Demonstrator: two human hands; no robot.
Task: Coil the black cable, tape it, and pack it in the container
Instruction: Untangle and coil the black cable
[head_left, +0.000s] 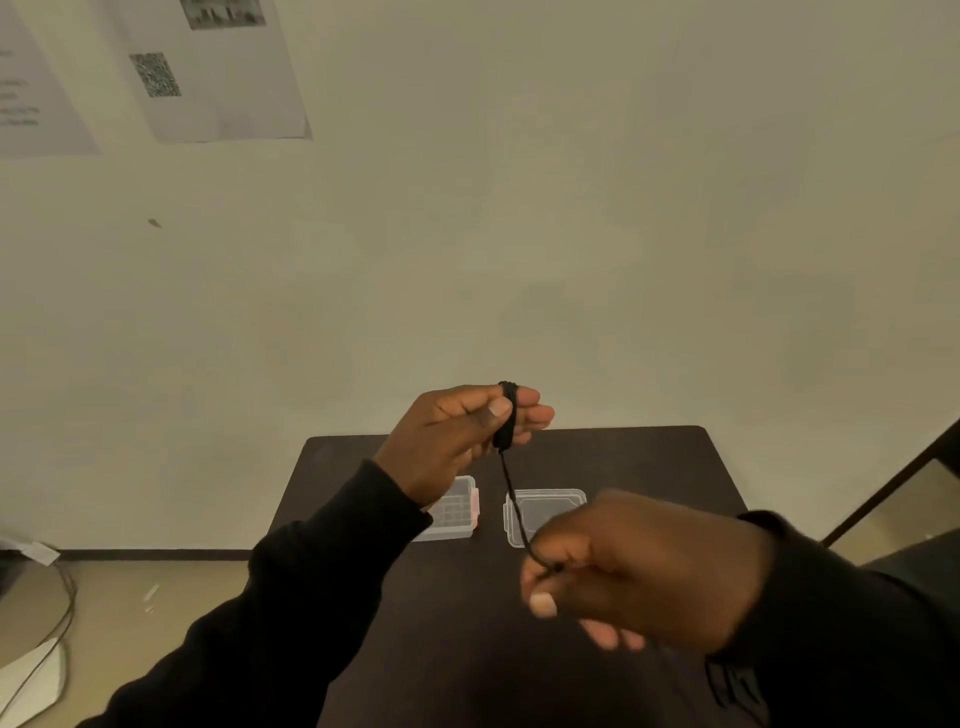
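**Me:** Cable (508, 415) first: the black cable is up in the air, wound round and round two fingers (530, 410) of my left hand (447, 441). My thumb is pressed on the loops to keep them in place. So those fingers are clamped on the cable.

**Friend:** And the loose bit?

**Me:** It hangs down from the loops to my right hand (639, 566). That hand is a bit blurry, but the fingers there are pinched shut on the cable near its end.

**Friend:** Where does it go after?

**Me:** Into the container (457, 519). It sits on the dark worktop (649, 467) below my hands, partly behind my left wrist. Its clear lid (566, 499) lies just beside it. I can't see any tape.

**Friend:** What could go wrong?

**Me:** I think the loops could slide off my fingertips, since they sit close to the tips. If my thumb lifts, they may spring open. If my right hand pulls too hard, the loops get tight and stick on my fingers.
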